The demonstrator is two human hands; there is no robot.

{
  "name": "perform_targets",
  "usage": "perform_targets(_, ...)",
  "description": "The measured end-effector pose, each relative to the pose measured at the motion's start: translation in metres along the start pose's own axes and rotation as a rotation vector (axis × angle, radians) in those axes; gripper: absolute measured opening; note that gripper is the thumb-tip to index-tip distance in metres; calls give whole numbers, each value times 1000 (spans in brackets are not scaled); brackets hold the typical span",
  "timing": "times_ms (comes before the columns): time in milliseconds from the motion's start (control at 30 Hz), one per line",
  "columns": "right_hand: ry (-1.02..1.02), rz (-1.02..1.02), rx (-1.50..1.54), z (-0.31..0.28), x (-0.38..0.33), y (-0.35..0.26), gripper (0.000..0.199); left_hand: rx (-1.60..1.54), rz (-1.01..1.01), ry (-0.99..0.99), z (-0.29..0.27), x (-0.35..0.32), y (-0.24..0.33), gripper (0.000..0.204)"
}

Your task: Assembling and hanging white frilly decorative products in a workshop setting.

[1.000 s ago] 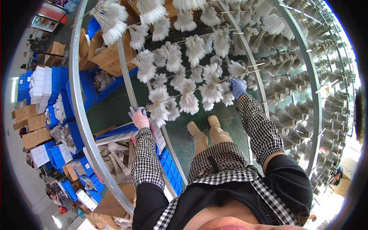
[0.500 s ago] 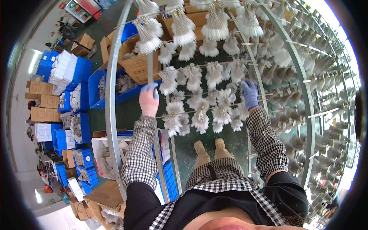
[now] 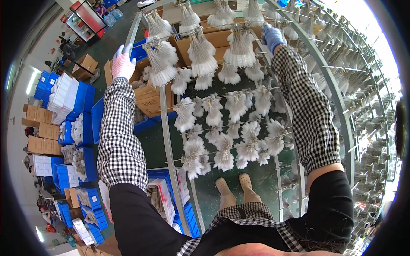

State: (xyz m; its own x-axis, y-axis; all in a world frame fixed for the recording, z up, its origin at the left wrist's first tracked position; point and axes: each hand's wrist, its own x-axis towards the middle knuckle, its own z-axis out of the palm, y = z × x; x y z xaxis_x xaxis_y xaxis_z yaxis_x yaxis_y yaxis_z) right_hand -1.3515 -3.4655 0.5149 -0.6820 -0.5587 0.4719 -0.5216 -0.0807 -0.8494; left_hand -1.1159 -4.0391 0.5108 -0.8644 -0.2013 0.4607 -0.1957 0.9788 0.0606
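My left hand [image 3: 124, 64], in a pale glove with a pink palm, is raised beside the rack's left metal post [image 3: 133, 32]. Its fingers and thumb are spread, with nothing seen between them. In a blue-grey glove, my right hand [image 3: 272, 37] is at the upper right with its fingers curled in at the end of a thin metal rod [image 3: 220, 30]; the exact grip is partly hidden. From this rod hang bundles of thin stems with white, flared ends [image 3: 203, 57]. More white bundles [image 3: 236, 104] hang in rows on lower rods between my arms.
Blue bins [image 3: 87, 100] and cardboard boxes [image 3: 42, 117] are stacked at the left. An open carton [image 3: 149, 100] stands behind the left post. Further racks full of hanging bundles [image 3: 363, 106] line the right side. A red-framed cabinet [image 3: 83, 21] is at the far left.
Both hands have moved up and away from me; the left also went outward to the left. The right hand has left the middle rows for the upper rod. The rack sits lower in view.
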Motion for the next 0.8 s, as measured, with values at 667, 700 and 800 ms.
perform_targets(667, 735, 824, 404, 126, 63, -51, 16, -184, -341, -87, -20, -33, -37, 32)
perform_targets(700, 693, 828, 402, 147, 69, -54, 16, 63, -134, -9, -31, -58, -67, 30)
perform_targets(800, 622, 836, 391, 162, 54, -27, 10, 358, 17, -137, -68, -130, -80, 21)
